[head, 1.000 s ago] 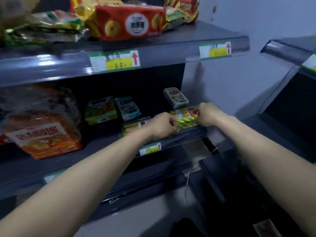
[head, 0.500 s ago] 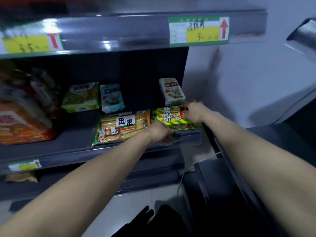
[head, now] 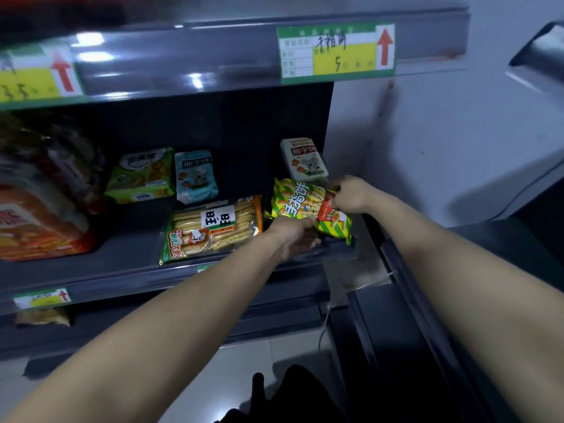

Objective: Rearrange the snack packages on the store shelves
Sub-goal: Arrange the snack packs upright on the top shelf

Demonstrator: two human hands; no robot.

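Observation:
A yellow-and-green striped snack bag is tilted up off the right end of the middle shelf. My left hand grips its lower left edge from below. My right hand pinches its red upper right corner. Just left of it lies a clear pack of stick biscuits, flat on the shelf. Behind the bag stands a small cream biscuit pack with a mouse picture.
A green snack pack and a light blue pack stand at the shelf's back. A large orange bag fills the left. The upper shelf edge carries price labels. A dark counter stands at the lower right.
The striped bag has risen from lying flat to tilted up in both hands. The camera has moved closer and lower, so the top shelf's snacks are out of view.

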